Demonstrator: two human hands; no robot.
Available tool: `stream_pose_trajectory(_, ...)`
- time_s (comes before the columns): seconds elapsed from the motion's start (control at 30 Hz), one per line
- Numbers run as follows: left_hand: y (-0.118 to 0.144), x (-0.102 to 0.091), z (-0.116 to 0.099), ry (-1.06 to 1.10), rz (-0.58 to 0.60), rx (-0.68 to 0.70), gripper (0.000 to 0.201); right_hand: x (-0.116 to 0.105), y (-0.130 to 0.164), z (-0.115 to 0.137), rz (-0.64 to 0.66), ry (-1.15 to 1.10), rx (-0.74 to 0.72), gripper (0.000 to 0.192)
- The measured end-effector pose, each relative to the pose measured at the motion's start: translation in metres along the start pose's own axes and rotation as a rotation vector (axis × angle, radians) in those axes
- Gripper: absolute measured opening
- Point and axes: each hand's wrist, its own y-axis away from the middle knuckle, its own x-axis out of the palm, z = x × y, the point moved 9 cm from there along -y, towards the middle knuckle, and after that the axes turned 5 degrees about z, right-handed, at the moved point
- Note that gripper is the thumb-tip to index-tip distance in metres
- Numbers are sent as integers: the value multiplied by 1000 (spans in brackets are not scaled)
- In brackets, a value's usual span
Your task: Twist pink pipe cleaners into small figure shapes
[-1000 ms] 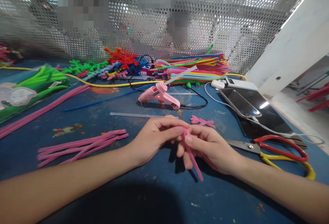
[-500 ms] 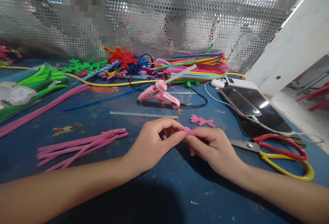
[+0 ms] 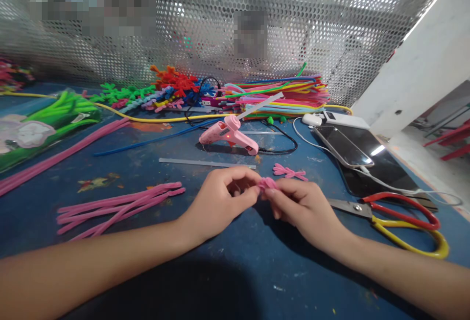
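Observation:
Between my two hands is a small bent pink pipe cleaner (image 3: 267, 183), pinched at both ends. My left hand (image 3: 223, 197) grips its left side with thumb and forefinger. From the right, my right hand (image 3: 303, 205) pinches the other side; its lower fingers curl partly out of sight. Just beyond my right hand lies a finished-looking pink pipe-cleaner shape (image 3: 289, 171) with looped ends. Several loose pink pipe cleaners (image 3: 121, 207) rest left of my left hand. Scissors (image 3: 367, 210) with one red and one yellow handle lie beside my right wrist.
A pink glue gun (image 3: 231, 134) stands ahead, with a glue stick (image 3: 205, 163) in front of it. Bundled coloured pipe cleaners (image 3: 282, 95) line the perforated metal screen (image 3: 205, 26). A phone (image 3: 345, 146) lies on a black tablet (image 3: 396, 178) at right. Green pipe cleaners (image 3: 69, 112) fill a bag at left.
My left fingertips have drawn slightly back, so more of the pink pipe cleaner shows between my hands. The whole view has shifted slightly.

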Motion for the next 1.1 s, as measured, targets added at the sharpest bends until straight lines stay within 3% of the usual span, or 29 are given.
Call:
stream_pose_trajectory(0.17,0,0,0,96,14,23,13,11,-3,-17,199,-370,165,29)
stream_pose_trajectory(0.33,3,1,-4,166,22,61,13,19,0,-12,405,-426,171,31)
stream_pose_trajectory(0.63,-2,7,1,364,102,17,10,21,0,-11,436,-419,169,30)
stream_pose_trajectory(0.93,-6,14,7,465,198,-46,6,23,3,-8,460,-377,154,28)
stream_pose_trajectory(1.1,-4,13,4,440,190,-17,8,23,3,-8,490,-397,171,29)
